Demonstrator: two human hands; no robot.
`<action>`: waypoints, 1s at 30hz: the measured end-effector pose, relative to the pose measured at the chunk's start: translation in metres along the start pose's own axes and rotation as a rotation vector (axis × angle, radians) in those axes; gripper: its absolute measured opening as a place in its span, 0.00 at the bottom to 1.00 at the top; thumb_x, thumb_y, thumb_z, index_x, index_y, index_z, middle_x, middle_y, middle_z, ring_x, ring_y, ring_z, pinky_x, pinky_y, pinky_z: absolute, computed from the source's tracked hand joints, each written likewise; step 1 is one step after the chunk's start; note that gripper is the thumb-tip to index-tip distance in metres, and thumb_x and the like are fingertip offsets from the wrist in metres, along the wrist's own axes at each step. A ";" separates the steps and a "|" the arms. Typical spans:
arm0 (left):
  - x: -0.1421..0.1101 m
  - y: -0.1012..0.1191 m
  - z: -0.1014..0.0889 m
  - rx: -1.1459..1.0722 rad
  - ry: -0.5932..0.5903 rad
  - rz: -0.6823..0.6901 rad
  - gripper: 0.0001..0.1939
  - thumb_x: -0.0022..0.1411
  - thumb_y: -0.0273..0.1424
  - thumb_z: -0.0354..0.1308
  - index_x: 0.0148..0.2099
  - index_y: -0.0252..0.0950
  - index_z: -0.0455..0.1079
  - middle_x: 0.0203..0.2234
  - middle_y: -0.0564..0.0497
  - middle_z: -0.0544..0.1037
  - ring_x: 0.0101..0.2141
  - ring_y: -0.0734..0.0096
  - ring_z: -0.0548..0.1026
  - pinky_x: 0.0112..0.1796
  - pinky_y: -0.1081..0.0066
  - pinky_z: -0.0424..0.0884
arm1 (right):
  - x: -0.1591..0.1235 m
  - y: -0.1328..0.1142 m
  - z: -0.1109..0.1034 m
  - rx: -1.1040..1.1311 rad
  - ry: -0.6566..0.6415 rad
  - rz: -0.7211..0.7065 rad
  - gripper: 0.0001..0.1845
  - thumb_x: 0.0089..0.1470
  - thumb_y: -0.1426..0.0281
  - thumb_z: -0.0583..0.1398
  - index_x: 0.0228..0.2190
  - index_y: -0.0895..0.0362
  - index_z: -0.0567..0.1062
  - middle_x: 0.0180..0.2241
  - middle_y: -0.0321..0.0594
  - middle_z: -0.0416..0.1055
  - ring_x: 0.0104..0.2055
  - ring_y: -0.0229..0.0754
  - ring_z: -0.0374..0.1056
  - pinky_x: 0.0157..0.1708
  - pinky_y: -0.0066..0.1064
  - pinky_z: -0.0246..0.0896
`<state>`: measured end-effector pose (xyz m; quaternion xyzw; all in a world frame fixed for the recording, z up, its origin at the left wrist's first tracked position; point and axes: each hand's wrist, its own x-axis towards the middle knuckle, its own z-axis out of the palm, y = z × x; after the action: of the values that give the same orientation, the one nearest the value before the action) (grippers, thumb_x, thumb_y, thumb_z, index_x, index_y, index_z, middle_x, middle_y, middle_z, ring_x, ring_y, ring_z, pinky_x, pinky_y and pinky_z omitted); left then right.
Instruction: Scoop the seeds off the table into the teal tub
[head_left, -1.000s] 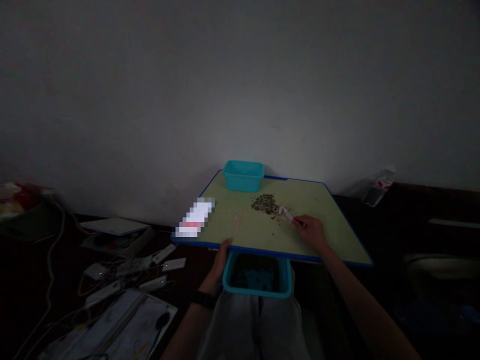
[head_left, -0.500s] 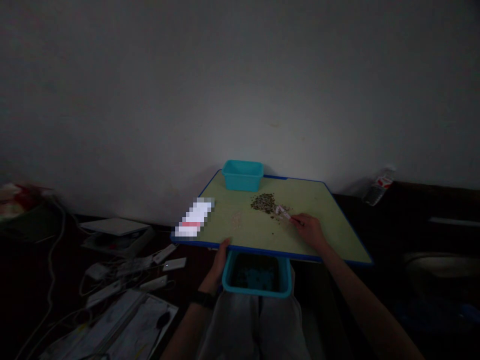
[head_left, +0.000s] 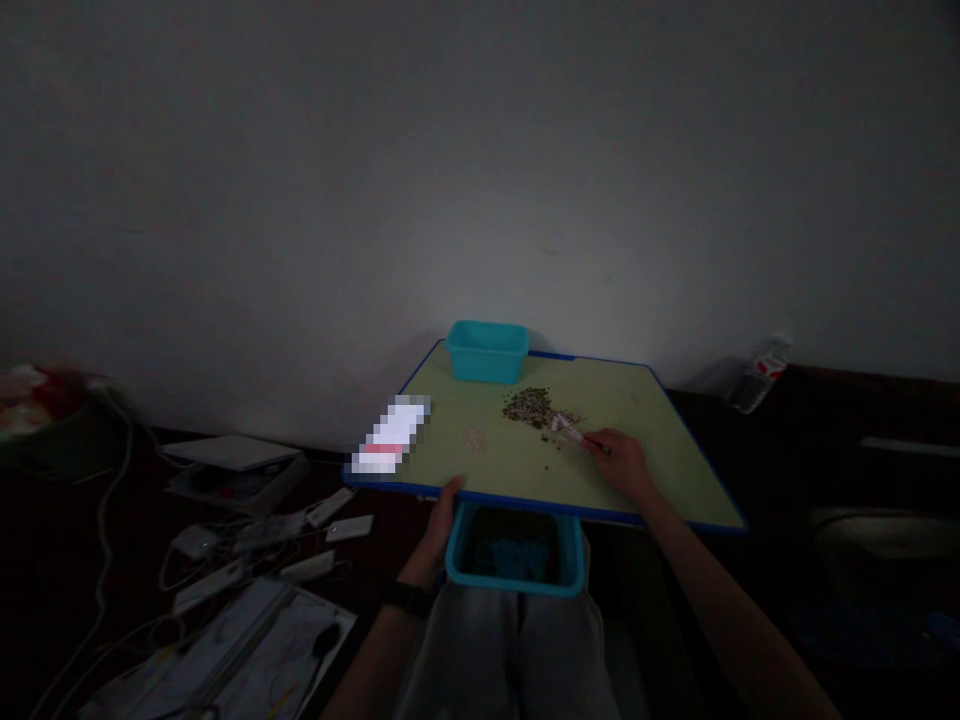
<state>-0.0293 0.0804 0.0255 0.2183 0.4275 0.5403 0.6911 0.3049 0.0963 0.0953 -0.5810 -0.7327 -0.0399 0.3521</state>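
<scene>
My right hand (head_left: pixel 625 465) rests above the right part of the pale green board (head_left: pixel 622 395), its fingers closed on a small tool (head_left: pixel 568 431) with a dark handle and whitish front end; its exact kind is unclear. That end touches the near right side of a pile of small mixed dark and pale grains (head_left: pixel 527 405). My left hand (head_left: pixel 439 525) is at the board's blue front edge, its thumb over the edge and most fingers hidden. Beside it, on my lap, sits a teal tub (head_left: pixel 515 586) with dark bits inside. A faint patch of pale grains (head_left: pixel 475 438) lies left of the pile.
Another teal tub (head_left: pixel 487 365) stands at the board's back, by the wall. A blurred-out bright phone-like thing (head_left: pixel 391 437) lies at the front left. Cables and power strips (head_left: pixel 349 528) clutter the left floor; a plastic bottle (head_left: pixel 761 374) leans at right.
The tool's whitish end has shifted slightly at the edge of the grain pile, with my right hand barely moving. My left hand and both tubs stay in place.
</scene>
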 end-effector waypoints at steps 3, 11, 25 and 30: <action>0.000 0.000 0.000 -0.001 0.006 0.008 0.18 0.66 0.41 0.57 0.51 0.35 0.75 0.45 0.45 0.85 0.48 0.58 0.81 0.59 0.58 0.69 | 0.000 0.001 0.001 0.013 -0.005 0.008 0.13 0.61 0.66 0.59 0.38 0.52 0.85 0.36 0.44 0.82 0.37 0.47 0.77 0.40 0.36 0.70; -0.004 0.004 0.002 0.009 0.014 0.027 0.16 0.65 0.39 0.58 0.50 0.35 0.76 0.44 0.46 0.85 0.49 0.57 0.81 0.58 0.57 0.71 | -0.002 0.000 0.001 0.053 0.002 0.009 0.13 0.62 0.65 0.60 0.37 0.52 0.85 0.35 0.43 0.82 0.36 0.45 0.77 0.39 0.34 0.70; 0.000 -0.001 -0.003 0.014 -0.025 0.030 0.19 0.65 0.43 0.59 0.52 0.37 0.75 0.51 0.46 0.83 0.52 0.57 0.79 0.61 0.57 0.67 | 0.010 0.005 0.013 -0.021 0.032 -0.012 0.13 0.63 0.66 0.59 0.39 0.51 0.85 0.38 0.44 0.82 0.40 0.47 0.77 0.43 0.37 0.71; -0.001 0.002 -0.001 0.026 0.008 0.048 0.17 0.65 0.40 0.59 0.50 0.37 0.76 0.50 0.46 0.83 0.53 0.56 0.78 0.62 0.57 0.66 | 0.009 0.005 0.013 -0.021 0.028 -0.016 0.12 0.62 0.66 0.60 0.40 0.51 0.84 0.38 0.43 0.82 0.40 0.46 0.77 0.43 0.36 0.70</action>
<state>-0.0318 0.0802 0.0269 0.2353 0.4321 0.5520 0.6732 0.3027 0.1110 0.0886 -0.5784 -0.7317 -0.0584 0.3559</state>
